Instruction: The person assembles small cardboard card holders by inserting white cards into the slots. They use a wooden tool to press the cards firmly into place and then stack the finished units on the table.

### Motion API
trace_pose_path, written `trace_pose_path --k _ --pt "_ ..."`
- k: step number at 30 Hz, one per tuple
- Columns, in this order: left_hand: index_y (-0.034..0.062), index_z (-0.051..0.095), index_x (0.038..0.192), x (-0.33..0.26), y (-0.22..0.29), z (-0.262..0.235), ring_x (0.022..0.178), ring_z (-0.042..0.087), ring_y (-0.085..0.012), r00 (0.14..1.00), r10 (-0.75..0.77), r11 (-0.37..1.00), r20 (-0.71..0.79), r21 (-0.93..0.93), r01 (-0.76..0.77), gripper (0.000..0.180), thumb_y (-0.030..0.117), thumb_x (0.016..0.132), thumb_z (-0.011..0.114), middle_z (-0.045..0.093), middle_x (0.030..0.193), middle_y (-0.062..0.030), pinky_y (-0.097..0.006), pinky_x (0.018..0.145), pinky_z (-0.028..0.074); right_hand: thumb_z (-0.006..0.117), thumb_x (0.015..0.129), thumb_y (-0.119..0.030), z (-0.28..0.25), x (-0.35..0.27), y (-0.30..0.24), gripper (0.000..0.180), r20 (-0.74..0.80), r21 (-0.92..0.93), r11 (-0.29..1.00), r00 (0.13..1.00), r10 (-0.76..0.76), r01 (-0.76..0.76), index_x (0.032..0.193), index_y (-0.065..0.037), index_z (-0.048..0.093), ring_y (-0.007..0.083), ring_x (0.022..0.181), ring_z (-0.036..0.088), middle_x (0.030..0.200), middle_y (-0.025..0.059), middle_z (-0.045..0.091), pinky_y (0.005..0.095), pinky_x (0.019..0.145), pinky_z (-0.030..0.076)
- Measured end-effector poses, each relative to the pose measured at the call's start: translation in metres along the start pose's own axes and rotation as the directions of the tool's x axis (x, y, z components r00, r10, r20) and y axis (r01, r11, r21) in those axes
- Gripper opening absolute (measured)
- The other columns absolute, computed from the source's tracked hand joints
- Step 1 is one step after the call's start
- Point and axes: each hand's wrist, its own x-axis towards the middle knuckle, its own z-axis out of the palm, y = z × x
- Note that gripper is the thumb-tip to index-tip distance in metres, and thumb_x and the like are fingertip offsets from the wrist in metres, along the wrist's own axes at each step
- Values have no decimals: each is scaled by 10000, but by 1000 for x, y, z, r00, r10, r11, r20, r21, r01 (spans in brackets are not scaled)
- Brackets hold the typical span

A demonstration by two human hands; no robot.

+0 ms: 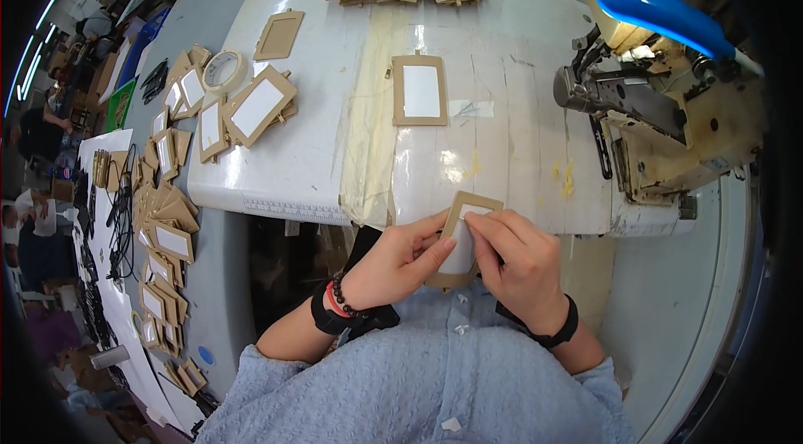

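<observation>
tan frame (452, 220) at the worktop's (309, 126) near edge, before the torso. left hand's (401, 256) grip clamped on its left side, thumb over the face; presumably steadies it, leaving right hand (523, 264) free at the white panel (462, 251). right fingertips close together; cannot tell whether pinching or only pressing. frame's back and some left fingers hidden.
</observation>
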Motion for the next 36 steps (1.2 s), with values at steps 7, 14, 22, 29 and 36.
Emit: trace_pose_path --k 7,14,22,29,36 --pt "32 424 1416 -1 3 0 627 355 -11 1000 -3 1000 -6 9 3 433 138 1003 497 443 705 59 -195 525 333 681 724 -5 -2 3 -2 279 6 -19 1000 1000 -9 9 1000 -41 672 229 721 649 864 70 645 321 599 532" --pt "35 428 1415 0 3 0 617 355 -12 1000 2 1000 -8 12 -2 431 141 1003 498 435 693 59 -197 520 333 676 709 0 -3 4 -1 293 9 -18 1000 1000 -4 4 1000 -41 675 217 720 637 858 61 629 316 589 527" --pt "29 445 1399 2 4 2 610 356 -9 1000 10 1000 -6 -1 -10 417 153 1005 497 433 688 62 -196 515 332 667 710 10 -3 6 0 268 -22 -29 1000 1000 -8 7 974 -36 679 223 727 637 856 68 622 317 594 524" --pt "15 486 1365 2 5 2 660 381 2 999 45 993 -7 -107 -46 385 174 1014 489 471 752 79 -180 552 345 670 779 0 0 6 2 130 -52 188 981 996 66 -55 905 -18 647 260 686 638 832 97 609 327 571 513" --pt "17 498 1358 1 6 0 675 392 0 999 46 990 16 -136 -43 374 180 1022 472 497 766 74 -181 574 361 668 826 -31 -1 11 1 86 -47 235 971 998 46 -33 869 -19 594 258 633 629 806 101 600 316 534 497"
